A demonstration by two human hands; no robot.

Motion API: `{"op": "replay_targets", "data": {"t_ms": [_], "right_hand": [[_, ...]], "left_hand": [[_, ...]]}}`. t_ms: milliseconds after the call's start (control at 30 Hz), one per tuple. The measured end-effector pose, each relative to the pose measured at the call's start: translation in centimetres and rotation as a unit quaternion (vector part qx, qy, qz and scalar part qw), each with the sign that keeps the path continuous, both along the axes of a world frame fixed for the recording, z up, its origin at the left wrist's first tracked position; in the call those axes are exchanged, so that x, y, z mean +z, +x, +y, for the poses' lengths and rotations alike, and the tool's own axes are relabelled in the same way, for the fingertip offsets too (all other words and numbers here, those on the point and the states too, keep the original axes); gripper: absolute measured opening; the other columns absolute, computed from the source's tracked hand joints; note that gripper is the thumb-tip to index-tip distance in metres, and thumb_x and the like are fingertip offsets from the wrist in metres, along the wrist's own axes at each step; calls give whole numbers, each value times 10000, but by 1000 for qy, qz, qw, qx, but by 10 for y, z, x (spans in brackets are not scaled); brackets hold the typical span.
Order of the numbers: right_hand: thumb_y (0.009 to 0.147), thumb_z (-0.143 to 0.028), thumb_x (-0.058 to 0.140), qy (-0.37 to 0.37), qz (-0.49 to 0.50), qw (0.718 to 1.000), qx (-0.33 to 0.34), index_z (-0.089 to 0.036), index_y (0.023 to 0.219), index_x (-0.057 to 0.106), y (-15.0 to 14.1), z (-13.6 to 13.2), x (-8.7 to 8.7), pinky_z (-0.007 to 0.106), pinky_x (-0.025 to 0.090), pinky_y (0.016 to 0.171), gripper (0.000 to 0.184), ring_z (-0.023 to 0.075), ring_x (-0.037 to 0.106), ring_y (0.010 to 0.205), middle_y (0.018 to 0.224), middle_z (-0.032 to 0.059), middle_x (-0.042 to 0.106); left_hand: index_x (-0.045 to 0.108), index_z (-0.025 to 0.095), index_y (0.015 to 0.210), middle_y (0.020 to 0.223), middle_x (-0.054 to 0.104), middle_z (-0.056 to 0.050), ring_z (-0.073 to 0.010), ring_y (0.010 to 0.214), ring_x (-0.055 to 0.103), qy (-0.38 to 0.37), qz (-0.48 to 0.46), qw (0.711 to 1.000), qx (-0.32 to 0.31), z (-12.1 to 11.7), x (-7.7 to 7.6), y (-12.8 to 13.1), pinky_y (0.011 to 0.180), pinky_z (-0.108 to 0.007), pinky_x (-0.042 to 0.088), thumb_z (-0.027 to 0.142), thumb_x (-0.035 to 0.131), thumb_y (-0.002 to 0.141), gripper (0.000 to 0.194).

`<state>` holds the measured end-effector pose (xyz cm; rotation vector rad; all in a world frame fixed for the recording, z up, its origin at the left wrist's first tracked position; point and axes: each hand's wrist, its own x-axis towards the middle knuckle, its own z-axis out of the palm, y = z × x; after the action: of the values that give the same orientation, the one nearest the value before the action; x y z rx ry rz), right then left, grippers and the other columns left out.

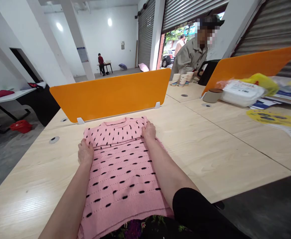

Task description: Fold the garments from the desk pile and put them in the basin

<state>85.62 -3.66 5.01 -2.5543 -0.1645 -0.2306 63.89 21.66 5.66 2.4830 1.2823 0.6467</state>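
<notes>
A pink knitted sweater (125,172) with black dashes lies on the pale wooden table, its ribbed hem towards me. The neckline is at the far end, and a fold runs across the upper part. At the left edge of that fold, my left hand (85,152) is closed on the knit. My right hand (149,131) grips the opposite upper corner, fingers curled around the cloth. Fingertips of both hands are partly hidden by the fabric. Part of the sweater's right side is covered by my right forearm.
An orange divider (113,94) stands just beyond the sweater. To the right are paper cups (182,79), a grey-brown round container (212,95), a white plastic-wrapped pack (242,92) and a yellow fan (276,119). A person in a grey jacket (189,54) is across the table.
</notes>
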Motion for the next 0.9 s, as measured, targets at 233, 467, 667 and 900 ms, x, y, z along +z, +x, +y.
{"op": "replay_targets", "data": {"t_ms": [233,467,667,900], "right_hand": [[930,-185,341,-13,-36,999,-5,-119,1371,453,-15,10,-2,446,396,904,460,313,498,1124,1222,216,566],[975,-381,336,-117,-135,969,170,-210,1387,464,-21,6,-3,625,74,1092,464,332,201,1400,1515,122,372],[981,-447,280,-154,-50,963,216,-256,1354,501,-20,5,-7,601,146,1090,474,320,306,1360,1488,82,429],[987,-395,246,-189,-6,961,201,-210,1434,423,-26,10,15,653,36,1101,516,335,208,1429,1555,121,319]], "left_hand": [[454,123,1333,1251,517,-226,-340,1051,602,16,22,999,46,5,8,-17,844,-471,487,291,357,926,451],[407,210,1440,1543,338,-113,-309,1416,264,200,109,962,-152,3,-2,-13,1128,-527,235,333,262,975,502],[381,293,1467,1526,386,-55,-343,1363,340,145,185,957,-170,18,-14,-9,1101,-584,240,427,200,975,541],[448,272,1418,1491,423,-111,-340,1361,347,134,199,960,-146,6,2,-5,1065,-621,255,417,165,976,544]]}}
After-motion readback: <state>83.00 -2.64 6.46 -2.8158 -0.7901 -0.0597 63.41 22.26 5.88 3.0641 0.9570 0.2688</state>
